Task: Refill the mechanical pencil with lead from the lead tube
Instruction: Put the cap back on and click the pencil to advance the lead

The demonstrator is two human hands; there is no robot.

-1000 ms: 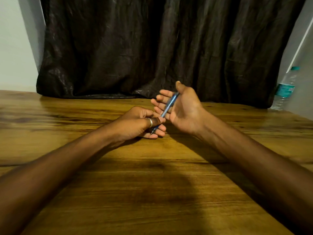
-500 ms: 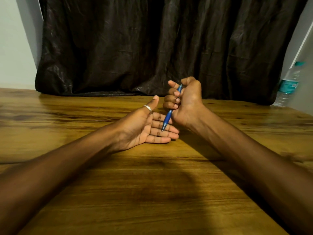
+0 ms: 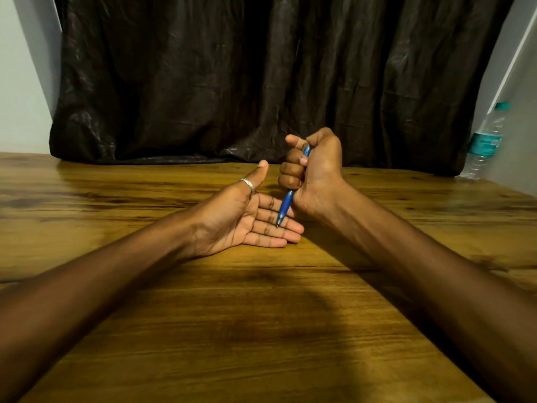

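In the head view, the right hand (image 3: 315, 173) is clenched in a fist around the blue mechanical pencil (image 3: 286, 203), tip down, just above the left hand (image 3: 247, 219). The left hand lies palm up with released fingers (image 3: 279, 228) on the bench (image 3: 261, 330), beneath the pencil. No lead tube shows. Judged from here, any lead dropping from the tip could roll off the flat palm, or snap if the tip presses into it.
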